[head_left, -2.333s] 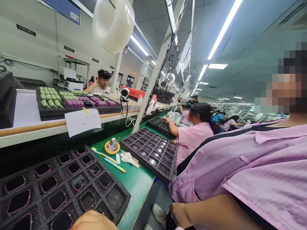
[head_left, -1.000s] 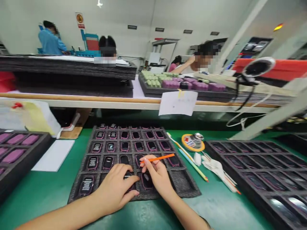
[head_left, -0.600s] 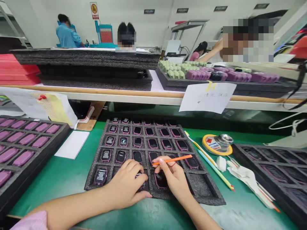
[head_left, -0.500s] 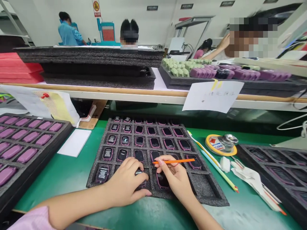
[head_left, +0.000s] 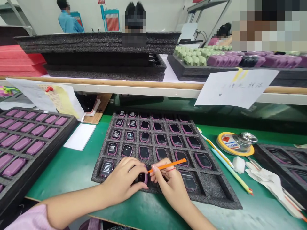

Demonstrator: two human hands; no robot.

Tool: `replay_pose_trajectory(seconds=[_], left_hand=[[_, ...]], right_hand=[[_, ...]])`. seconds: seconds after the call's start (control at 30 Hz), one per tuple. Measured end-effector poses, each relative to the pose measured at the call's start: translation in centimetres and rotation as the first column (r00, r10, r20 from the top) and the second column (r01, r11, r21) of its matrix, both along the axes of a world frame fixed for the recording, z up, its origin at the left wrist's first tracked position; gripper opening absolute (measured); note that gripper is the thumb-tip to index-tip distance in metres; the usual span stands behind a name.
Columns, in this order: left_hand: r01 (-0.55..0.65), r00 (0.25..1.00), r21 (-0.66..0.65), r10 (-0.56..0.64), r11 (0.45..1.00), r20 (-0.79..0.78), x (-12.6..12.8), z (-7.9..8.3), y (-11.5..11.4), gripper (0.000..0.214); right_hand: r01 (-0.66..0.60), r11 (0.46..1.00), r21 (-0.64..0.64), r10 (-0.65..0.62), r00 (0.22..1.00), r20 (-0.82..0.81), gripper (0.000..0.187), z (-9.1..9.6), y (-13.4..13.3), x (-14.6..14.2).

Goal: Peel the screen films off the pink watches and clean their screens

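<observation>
Head view: purple-rimmed watch point(head_left: 143, 177) sits at the front row of the dark foam tray point(head_left: 213, 186), tilted; can't tell if lifted clear of its compartment. Left hand point(head_left: 120, 182) pinches it, thumb below, bent fingers above. Right hand point(head_left: 171, 185) has fingers pinched round an orange stick point(head_left: 171, 164), tip right at the watch's edge, contact unclear. Other watches fill the rows behind, screens up, some lit with text. Right of tray on green worktop point(head_left: 68, 174): two toothbrushes, white lump point(head_left: 239, 164), yellow-ringed container point(head_left: 236, 143), crumpled white tissue point(head_left: 263, 177). Left: white card point(head_left: 80, 136), then tray of purple pieces point(head_left: 35, 147). Shelf point(head_left: 134, 90) behind carries stacked black foam point(head_left: 107, 68).
</observation>
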State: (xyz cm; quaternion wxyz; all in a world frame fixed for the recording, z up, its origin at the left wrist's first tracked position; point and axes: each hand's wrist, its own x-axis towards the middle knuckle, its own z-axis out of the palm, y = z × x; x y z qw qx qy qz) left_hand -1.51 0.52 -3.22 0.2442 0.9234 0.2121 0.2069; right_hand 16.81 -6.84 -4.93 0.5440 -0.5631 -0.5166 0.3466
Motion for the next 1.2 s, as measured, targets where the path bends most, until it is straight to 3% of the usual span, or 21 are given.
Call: replay_pose_trajectory(seconds=[0.1,0.37,0.6,0.87,1.0,1.13,1.2], left_hand=[[-0.029,0.999,-0.108,0.027,0.994,-0.017,0.1,0.3,0.0,0.042],[-0.034,0.999,-0.180,0.029,0.983,-0.031,0.2,0.4,0.0,0.041],[-0.053,0.999,-0.181,0.049,0.982,-0.024,0.2,0.5,-0.2,0.043],[-0.068,0.998,-0.171,0.068,0.983,-0.002,0.3,0.1,-0.2,0.048],[-0.036,0.998,-0.101,0.041,0.994,0.051,0.2,0.0,-0.3,0.052],[-0.161,0.987,0.088,0.158,0.983,0.037,-0.7,0.0,-0.4,0.052],[-0.196,0.980,0.175,0.199,0.965,0.002,-1.4,-0.2,-0.4,0.047]], right_hand=[[-0.004,1.000,0.029,0.002,0.998,0.055,0.027,0.0,0.0,0.2],[-0.019,0.997,0.079,0.008,0.991,0.133,0.024,-0.2,0.1,0.3],[-0.067,0.988,0.139,0.045,0.987,0.156,0.021,-0.6,0.1,0.5],[-0.083,0.989,0.122,0.062,0.984,0.170,0.019,-1.0,-0.1,0.9],[-0.082,0.992,0.093,0.071,0.991,0.111,0.021,-1.1,-0.3,1.1],[-0.013,1.000,0.019,0.013,1.000,-0.002,0.025,-0.2,-0.3,1.6],[-0.071,0.997,-0.037,0.072,0.997,0.025,0.028,0.6,0.0,1.9]])
